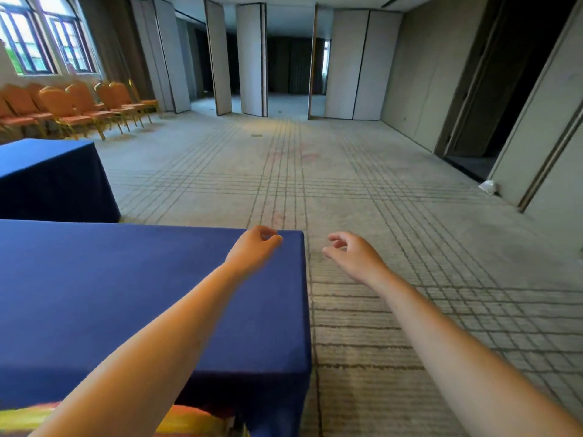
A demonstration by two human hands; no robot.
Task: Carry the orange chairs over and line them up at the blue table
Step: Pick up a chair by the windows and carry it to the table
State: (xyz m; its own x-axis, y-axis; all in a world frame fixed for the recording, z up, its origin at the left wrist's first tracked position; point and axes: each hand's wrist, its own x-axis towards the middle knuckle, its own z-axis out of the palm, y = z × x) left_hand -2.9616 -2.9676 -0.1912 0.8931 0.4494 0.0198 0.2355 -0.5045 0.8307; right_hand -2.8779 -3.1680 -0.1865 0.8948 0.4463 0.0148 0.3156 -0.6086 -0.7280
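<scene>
**At the blue table [126, 294]: nothing lined up yet**

Hovering the left hand [254, 247] over the table's far right corner, fingers loosely curled, gripping nothing; touching it or not, impossible to tell. Holding the right hand [353, 255] just off the table's right edge, above the carpet [410, 310], equally slack and empty. Seeing the orange chairs [79, 105] standing well beyond the table's far side, past a second blue table [47, 175]. Judging the carrying as not yet begun, every chair left to fetch.

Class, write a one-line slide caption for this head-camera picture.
Left hand over a corner of the blue table, right hand over carpet, both empty; orange chairs stand by the window.
</scene>
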